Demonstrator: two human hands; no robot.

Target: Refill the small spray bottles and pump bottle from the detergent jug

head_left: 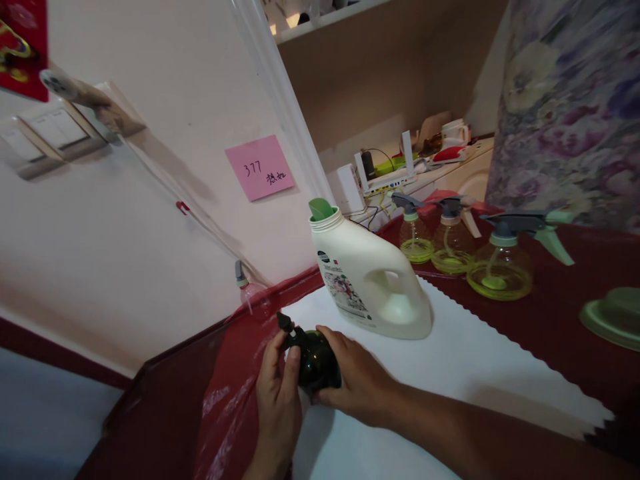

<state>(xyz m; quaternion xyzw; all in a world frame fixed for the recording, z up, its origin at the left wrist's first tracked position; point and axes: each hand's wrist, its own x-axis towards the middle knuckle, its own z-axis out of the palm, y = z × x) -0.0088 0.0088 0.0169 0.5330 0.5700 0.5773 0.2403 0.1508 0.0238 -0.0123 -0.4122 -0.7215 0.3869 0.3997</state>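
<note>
A small dark green bottle (319,361) with a black nozzle head (286,324) is held between my two hands, tilted with its top to the left. My right hand (357,377) wraps round its rounded body from the right. At its neck and head, my left hand (280,383) grips with thumb and fingers. Just behind stands a large cream detergent jug (370,277) with a handle, its neck uncapped and a green spout (321,209) showing. White paper (400,427) with a zigzag edge lies under the jug and my hands.
Several clear spray bottles (500,273) with yellow liquid stand at the right on the red-covered table (550,320). A green cap-like thing (613,319) lies at the right edge. A pink spray bottle (249,293) stands by the wall. A router (385,180) sits behind.
</note>
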